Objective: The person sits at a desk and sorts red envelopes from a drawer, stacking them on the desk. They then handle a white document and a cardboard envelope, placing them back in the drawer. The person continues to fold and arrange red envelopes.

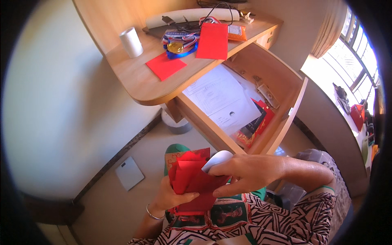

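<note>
One wooden table [128, 79] spans the top of the view, its rounded front corner toward the lower left. Beneath its top, a drawer [210, 128] is pulled out. Inside it lie white printed sheets [222, 96], with red and black printed items [257, 122] partly under them, toward the drawer front. A long pale roll [192, 17] lies along the rear of the table. On the floor, near the wall, rests a flat white rectangular panel [130, 173].

Both hands are above the lap, just outside the drawer. The left hand [173, 196] grips a bundle of red envelopes [190, 177] from the left side, thumb across its front face. The right hand [247, 169] is at the bundle's right side: index finger against a curled white sheet [218, 158] at the bundle's upper right, thumb lower and apart from that finger. Whether the right hand pinches the sheet, one cannot tell.

Two red envelopes [212, 41] lie on the table near its front edge. An upright white cylinder [131, 43] stands to their left. An orange packet [237, 33] lies just beside the right envelope. A gold medal [175, 47] with a striped ribbon sits between the envelopes. A thin bracelet [154, 213] encircles the left wrist.
</note>
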Tool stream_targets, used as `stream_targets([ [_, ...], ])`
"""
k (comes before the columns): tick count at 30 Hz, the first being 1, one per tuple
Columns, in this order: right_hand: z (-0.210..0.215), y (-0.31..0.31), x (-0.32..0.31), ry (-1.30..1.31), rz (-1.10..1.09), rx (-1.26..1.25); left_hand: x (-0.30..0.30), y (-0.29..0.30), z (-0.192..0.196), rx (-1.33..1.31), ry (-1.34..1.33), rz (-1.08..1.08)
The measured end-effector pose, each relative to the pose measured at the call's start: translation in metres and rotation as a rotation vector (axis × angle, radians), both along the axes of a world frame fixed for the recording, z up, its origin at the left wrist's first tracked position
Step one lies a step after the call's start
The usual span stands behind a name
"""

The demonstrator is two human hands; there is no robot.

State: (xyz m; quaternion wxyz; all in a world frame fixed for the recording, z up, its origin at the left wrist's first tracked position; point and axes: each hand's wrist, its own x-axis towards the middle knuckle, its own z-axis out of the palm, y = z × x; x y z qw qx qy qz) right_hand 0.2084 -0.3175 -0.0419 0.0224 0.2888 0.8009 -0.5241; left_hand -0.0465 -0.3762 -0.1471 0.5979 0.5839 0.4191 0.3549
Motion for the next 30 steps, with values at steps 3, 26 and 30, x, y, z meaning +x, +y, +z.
stream_targets([
  [3,-0.002,-0.006,0.001,0.079,0.002,0.018,0.001,0.000,0.002,-0.003,-0.022,-0.019],
  [26,-0.009,-0.062,0.004,0.331,-0.174,0.598,-0.007,0.000,-0.030,0.124,-0.076,-0.035],
  [30,-0.009,-0.061,0.006,0.335,-0.137,0.652,-0.006,0.004,-0.030,0.107,-0.166,-0.041],
])
